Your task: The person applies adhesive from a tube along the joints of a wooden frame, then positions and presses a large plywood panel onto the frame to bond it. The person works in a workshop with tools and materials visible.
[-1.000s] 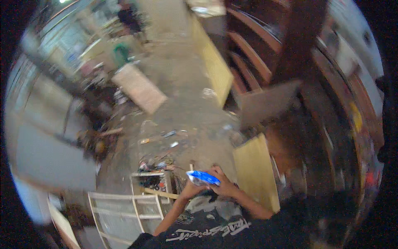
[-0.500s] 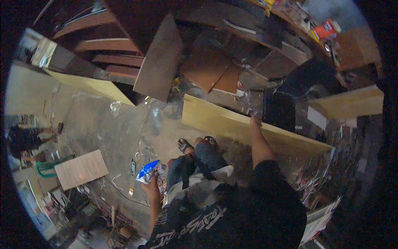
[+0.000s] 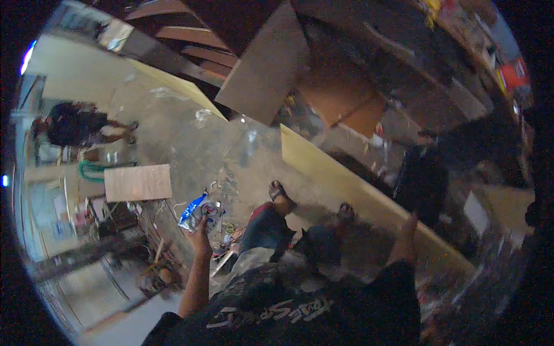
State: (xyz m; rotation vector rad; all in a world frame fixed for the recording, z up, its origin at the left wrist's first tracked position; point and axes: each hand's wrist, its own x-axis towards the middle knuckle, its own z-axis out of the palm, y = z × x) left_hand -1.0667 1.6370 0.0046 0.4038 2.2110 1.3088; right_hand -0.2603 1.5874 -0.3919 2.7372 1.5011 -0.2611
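Dusty concrete floor [image 3: 190, 144] spread through a cluttered workshop. Left hand [image 3: 200, 230], arm raised, gripped a crinkled blue-and-white packet [image 3: 198, 211]. Right hand [image 3: 408, 222] reached up to a long pale wooden board [image 3: 346, 184]; its grip could not be told.

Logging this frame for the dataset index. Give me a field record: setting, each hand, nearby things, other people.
setting: cluttered workshop, bare concrete floor
left hand: raised, holding a blue and white packet
right hand: stretched out to a long pale board, contact unclear
feet: in sandals on the floor
nearby: flat panel lying on the floor, brown panel leaning against wooden shelves
other people: one person at far left, in dark clothes
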